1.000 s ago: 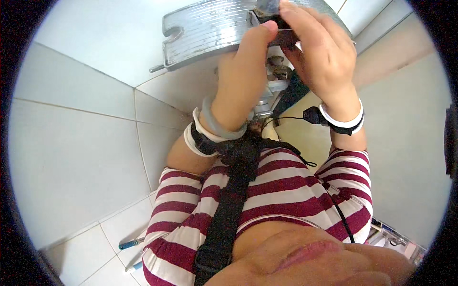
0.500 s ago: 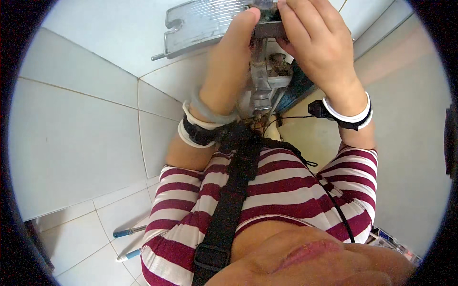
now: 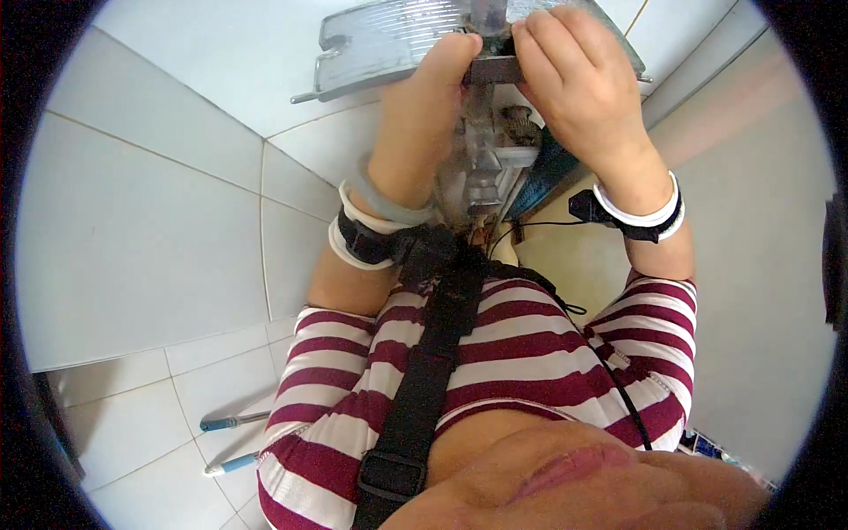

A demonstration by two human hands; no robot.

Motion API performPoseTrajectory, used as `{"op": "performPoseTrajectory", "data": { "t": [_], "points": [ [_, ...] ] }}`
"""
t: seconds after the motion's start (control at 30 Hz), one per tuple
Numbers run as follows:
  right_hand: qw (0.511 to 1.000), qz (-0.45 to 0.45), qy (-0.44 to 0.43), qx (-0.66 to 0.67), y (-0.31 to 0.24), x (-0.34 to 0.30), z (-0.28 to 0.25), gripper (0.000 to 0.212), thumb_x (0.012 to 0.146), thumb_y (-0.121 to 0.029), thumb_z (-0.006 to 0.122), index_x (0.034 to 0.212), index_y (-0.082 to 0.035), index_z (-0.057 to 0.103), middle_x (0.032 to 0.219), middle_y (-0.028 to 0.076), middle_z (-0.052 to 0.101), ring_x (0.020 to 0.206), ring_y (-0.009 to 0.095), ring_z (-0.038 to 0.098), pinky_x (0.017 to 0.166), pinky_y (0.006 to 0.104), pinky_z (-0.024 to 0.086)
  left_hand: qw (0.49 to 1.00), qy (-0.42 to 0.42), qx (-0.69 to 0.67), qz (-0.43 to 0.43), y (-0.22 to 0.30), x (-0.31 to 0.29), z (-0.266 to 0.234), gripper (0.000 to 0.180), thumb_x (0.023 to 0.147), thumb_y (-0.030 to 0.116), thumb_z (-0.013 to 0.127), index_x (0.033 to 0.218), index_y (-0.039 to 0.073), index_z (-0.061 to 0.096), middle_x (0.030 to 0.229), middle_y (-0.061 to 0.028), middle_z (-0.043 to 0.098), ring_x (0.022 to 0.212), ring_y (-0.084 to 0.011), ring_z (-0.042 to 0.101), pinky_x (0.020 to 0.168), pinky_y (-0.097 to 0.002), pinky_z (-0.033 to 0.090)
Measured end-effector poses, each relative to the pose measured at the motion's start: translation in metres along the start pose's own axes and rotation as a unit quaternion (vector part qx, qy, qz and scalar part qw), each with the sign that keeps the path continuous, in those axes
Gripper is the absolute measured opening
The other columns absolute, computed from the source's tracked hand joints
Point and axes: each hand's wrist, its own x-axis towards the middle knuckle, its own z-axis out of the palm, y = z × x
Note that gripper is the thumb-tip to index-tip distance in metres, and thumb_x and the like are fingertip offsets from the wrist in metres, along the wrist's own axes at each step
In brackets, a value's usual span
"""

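Observation:
In front of me my hands work on a short dark grimy bar-like bracket (image 3: 493,71). It crosses an upright translucent post (image 3: 488,16), in front of a ribbed see-through tray (image 3: 380,53). My left hand (image 3: 426,110) grips the bracket's left end with the thumb on top; its other fingers are hidden. At the opposite end, my right hand (image 3: 587,102) is closed on the bracket with bent fingers. Shiny fittings (image 3: 483,163) hang below it, with a dirty ridged knob (image 3: 519,125) to their right.
White wall tiles (image 3: 159,230) surround the fittings on the left. A pale smooth panel (image 3: 751,221) stands on the right. Two blue-ended handles (image 3: 231,423) lie over the floor tiles at the lower left. A thin black cable (image 3: 543,223) runs beside my right wrist.
The bracket and both hands have come slightly down, away from the tray's far edge. More of the post shows above the bracket now. My view has shifted a little.

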Motion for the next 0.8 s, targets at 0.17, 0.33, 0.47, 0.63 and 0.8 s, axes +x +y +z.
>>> {"op": "performPoseTrajectory", "data": {
  "t": [0.17, 0.33, 0.47, 0.63, 0.8],
  "points": [
    [0.999, -0.001, 0.03, 0.014, 0.001, 0.003, 0.005, 0.013, 0.066, -0.006, 0.059, 0.077, 0.001, 0.057, 0.076, 0.01, 0.05, 0.07, 0.022, 0.05, 0.059, 0.0314, 0.044, 0.999, -0.004, -0.036, -0.014, 0.006, -0.006, 0.0, 0.016, 0.082, 0.026, 0.069, 0.077, 0.014, 0.06, 0.073, 0.0053, 0.054, 0.062, -0.0069, 0.046, 0.053, -0.0237, 0.033],
    [1.0, 0.005, 0.004, 0.031, 0.001, 0.008, -0.002, 0.012, 0.067, -0.007, 0.059, 0.077, 0.0, 0.056, 0.075, 0.008, 0.05, 0.07, 0.022, 0.05, 0.06, 0.0314, 0.044, 0.993, -0.033, 0.088, 0.065, 0.005, -0.01, -0.003, 0.017, 0.083, 0.024, 0.069, 0.075, 0.013, 0.06, 0.068, 0.0058, 0.052, 0.058, -0.0068, 0.044, 0.053, -0.0232, 0.033],
    [0.998, 0.021, -0.052, 0.038, 0.004, 0.002, 0.0, 0.014, 0.07, -0.009, 0.06, 0.081, 0.0, 0.058, 0.078, 0.008, 0.052, 0.071, 0.022, 0.051, 0.06, 0.0309, 0.045, 0.986, -0.051, 0.134, 0.087, -0.003, -0.004, -0.013, 0.023, 0.085, 0.028, 0.067, 0.084, 0.006, 0.063, 0.069, 0.0029, 0.054, 0.061, -0.0095, 0.046, 0.057, -0.0268, 0.038],
    [0.998, 0.053, -0.001, -0.023, 0.001, -0.012, -0.009, 0.021, 0.078, -0.012, 0.061, 0.096, -0.001, 0.063, 0.09, 0.008, 0.061, 0.083, 0.022, 0.058, 0.071, 0.0318, 0.048, 0.976, -0.097, 0.191, -0.033, 0.014, -0.014, -0.029, 0.03, 0.084, 0.034, 0.071, 0.079, 0.005, 0.063, 0.073, 0.0016, 0.058, 0.062, -0.0075, 0.049, 0.056, -0.0236, 0.038],
    [0.97, 0.196, 0.071, -0.122, -0.025, -0.042, -0.046, 0.044, 0.067, -0.012, 0.084, 0.106, -0.001, 0.067, 0.113, 0.014, 0.065, 0.096, 0.023, 0.062, 0.083, 0.0308, 0.05, 0.912, -0.171, 0.362, 0.094, 0.02, -0.022, -0.07, 0.031, 0.073, 0.023, 0.082, 0.085, 0.002, 0.064, 0.074, -0.0041, 0.062, 0.065, -0.0128, 0.057, 0.057, -0.0272, 0.045]
  ]
}}
